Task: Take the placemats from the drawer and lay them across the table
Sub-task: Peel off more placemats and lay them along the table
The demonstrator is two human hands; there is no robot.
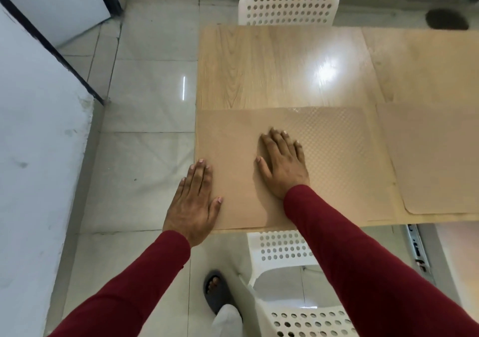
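A tan textured placemat [337,155] lies flat on the near left part of the wooden table [272,72]. My right hand [282,163] presses flat on the middle of this mat, fingers straight and spread. At the mat's left edge, by the table's corner, my left hand [197,201] lies flat with straight fingers, partly over the edge. A second placemat [438,160] lies to the right on the near side. A third placemat [427,61] lies at the far right. Both arms wear dark red sleeves.
A white perforated chair [289,6] stands at the table's far side. Another white chair [290,279] stands below the near edge, by my foot in a dark slipper [213,292]. A white wall [39,155] runs along the left over grey floor tiles.
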